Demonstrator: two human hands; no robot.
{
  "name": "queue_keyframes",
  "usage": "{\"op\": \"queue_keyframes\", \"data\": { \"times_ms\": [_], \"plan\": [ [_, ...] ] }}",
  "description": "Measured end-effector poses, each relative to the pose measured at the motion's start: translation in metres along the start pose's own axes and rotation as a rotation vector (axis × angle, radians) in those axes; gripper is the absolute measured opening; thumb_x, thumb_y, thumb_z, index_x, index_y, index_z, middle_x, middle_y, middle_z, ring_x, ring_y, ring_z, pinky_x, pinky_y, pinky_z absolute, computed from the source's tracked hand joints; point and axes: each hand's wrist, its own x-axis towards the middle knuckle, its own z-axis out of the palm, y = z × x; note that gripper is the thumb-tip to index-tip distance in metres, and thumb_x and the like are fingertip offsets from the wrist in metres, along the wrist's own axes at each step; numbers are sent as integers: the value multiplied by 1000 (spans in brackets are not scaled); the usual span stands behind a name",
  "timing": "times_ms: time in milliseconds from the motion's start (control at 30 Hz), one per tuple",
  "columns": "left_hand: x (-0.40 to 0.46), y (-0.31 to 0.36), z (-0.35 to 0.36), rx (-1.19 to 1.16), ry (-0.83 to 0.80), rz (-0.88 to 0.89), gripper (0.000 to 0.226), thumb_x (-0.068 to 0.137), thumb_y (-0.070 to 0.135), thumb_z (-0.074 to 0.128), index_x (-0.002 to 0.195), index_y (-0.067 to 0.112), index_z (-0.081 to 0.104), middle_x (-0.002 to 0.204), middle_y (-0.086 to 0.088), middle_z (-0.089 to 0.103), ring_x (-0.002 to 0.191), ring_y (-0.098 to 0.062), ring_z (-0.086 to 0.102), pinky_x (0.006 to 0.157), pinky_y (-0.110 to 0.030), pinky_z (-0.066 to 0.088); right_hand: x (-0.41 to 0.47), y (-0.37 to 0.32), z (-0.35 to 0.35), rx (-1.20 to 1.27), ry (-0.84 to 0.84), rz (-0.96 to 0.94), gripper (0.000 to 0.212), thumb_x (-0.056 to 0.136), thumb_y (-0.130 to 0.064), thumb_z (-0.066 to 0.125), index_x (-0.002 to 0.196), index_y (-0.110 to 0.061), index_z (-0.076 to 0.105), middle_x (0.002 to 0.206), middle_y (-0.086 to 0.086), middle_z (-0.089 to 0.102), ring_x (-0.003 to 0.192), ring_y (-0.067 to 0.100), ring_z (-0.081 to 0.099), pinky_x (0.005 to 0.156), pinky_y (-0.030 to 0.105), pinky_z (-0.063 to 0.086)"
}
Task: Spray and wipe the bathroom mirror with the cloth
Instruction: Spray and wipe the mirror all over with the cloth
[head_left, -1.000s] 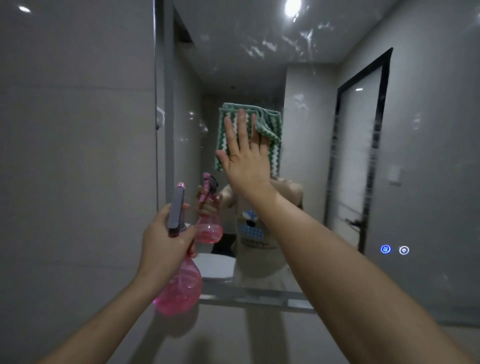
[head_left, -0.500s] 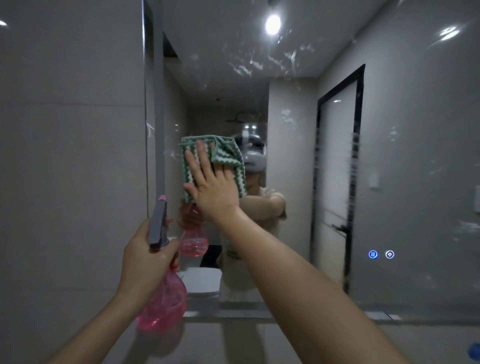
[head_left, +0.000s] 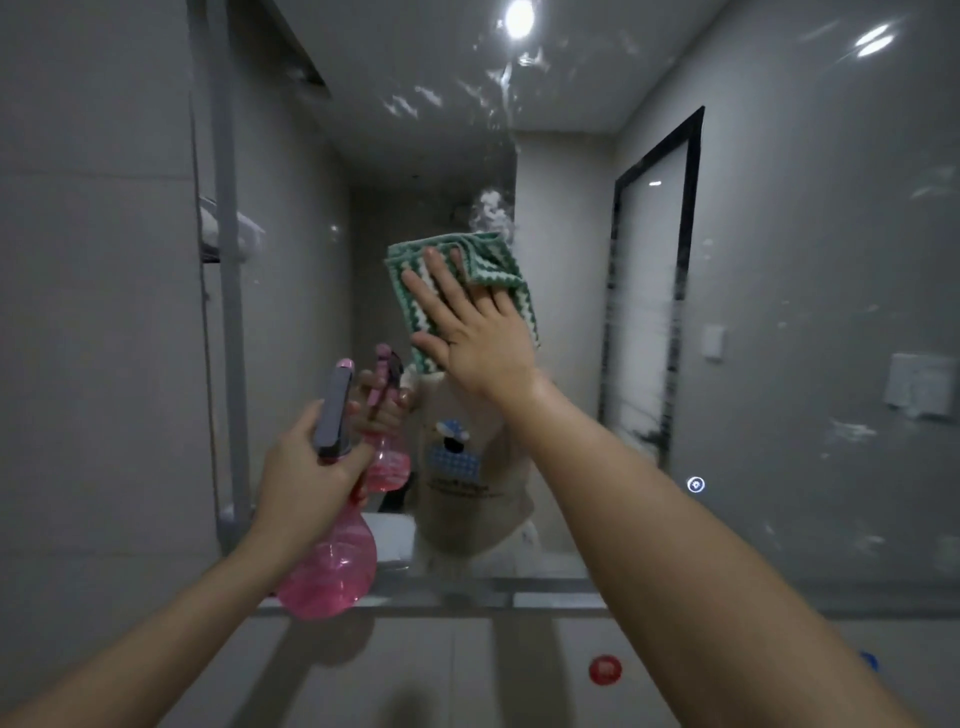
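Note:
A large wall mirror (head_left: 779, 260) fills most of the view, streaked with wet smears near its top and right. My right hand (head_left: 470, 332) presses a green and white zigzag cloth (head_left: 493, 265) flat against the glass at mid height, fingers straight and spread. My left hand (head_left: 306, 467) grips the neck of a pink spray bottle (head_left: 332, 566) with a grey trigger head, held upright just in front of the mirror's lower left part. The bottle's reflection shows right behind it.
The mirror's bottom edge (head_left: 467, 597) runs above a grey tiled wall. A lit touch button (head_left: 695, 484) glows low on the mirror's right. A red round cap (head_left: 604, 669) lies below. Grey wall tiles (head_left: 93, 312) border the mirror on the left.
My right hand slid the cloth leftward and down across the glass, then back to the right. The left hand kept the spray bottle held in about the same place.

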Motion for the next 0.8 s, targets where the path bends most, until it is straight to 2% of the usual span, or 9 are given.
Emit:
{"op": "queue_keyframes", "data": {
  "times_ms": [133, 200, 300, 400, 467, 567, 667, 733, 800],
  "plan": [
    [-10, 12, 31, -1, -46, -5, 31, 82, -4, 61, 88, 26, 54, 59, -6, 57, 48, -18, 57, 47, -26, 50, -28, 42, -12, 5, -39, 65, 63, 100, -55, 15, 149, -32, -18, 158, -4, -20, 139, 26, 28, 109, 35, 21],
    [-12, 20, 46, 9, -48, 4, 29, 81, -3, 62, 89, 24, 55, 60, -4, 57, 50, -18, 57, 48, -27, 48, -41, 61, -15, 9, -64, 81, 63, 100, -55, 15, 148, -33, -20, 157, -4, -23, 141, 26, 25, 110, 35, 20],
    [-18, 32, 66, 32, -54, 20, 32, 81, -2, 63, 83, 27, 52, 61, -1, 54, 53, -15, 54, 46, -17, 45, -60, 88, -15, -1, -62, 101, 62, 99, -55, 13, 143, -33, -26, 157, -4, -25, 143, 27, 20, 112, 37, 18],
    [-25, 40, 80, 25, -83, 7, 31, 82, -3, 63, 83, 26, 51, 62, -1, 53, 52, -16, 53, 43, -17, 44, -79, 111, -14, -18, -39, 141, 61, 99, -55, 13, 139, -34, -28, 152, -7, -31, 146, 26, 12, 111, 38, 17],
    [-30, 45, 88, 25, -93, 3, 31, 81, -4, 63, 82, 25, 50, 62, -2, 53, 51, -16, 54, 42, -14, 43, -90, 123, -15, -16, -40, 168, 61, 99, -55, 14, 139, -35, -28, 147, -8, -34, 147, 24, 5, 111, 37, 16],
    [-34, 52, 97, 38, -108, 16, 34, 81, -6, 62, 81, 26, 50, 61, -1, 53, 44, -8, 54, 42, -13, 42, -102, 136, -12, -8, -25, 193, 59, 97, -57, 9, 140, -35, -25, 147, -8, -33, 147, 23, 6, 109, 36, 15],
    [-39, 54, 102, 42, -120, 3, 27, 80, -6, 63, 81, 18, 51, 57, 3, 52, 41, -1, 53, 39, -10, 39, -112, 146, -5, -13, 17, 245, 61, 93, -58, 3, 146, -33, -12, 154, -5, -17, 146, 17, -5, 106, 35, 13],
    [-41, 53, 102, 30, -141, -20, 24, 80, -5, 64, 81, 15, 51, 49, 4, 55, 38, -4, 51, 39, -13, 40, -115, 147, -3, -6, 23, 281, 62, 94, -58, 5, 148, -30, -6, 156, -4, -12, 144, 15, -7, 106, 35, 12],
    [-40, 52, 97, 15, -153, -25, 26, 80, -5, 64, 79, 17, 50, 47, 10, 57, 37, -6, 50, 39, -18, 43, -114, 144, -1, 15, 22, 303, 63, 93, -57, 4, 148, -29, -10, 154, -4, -17, 143, 14, -12, 109, 37, 10]
  ]
}}
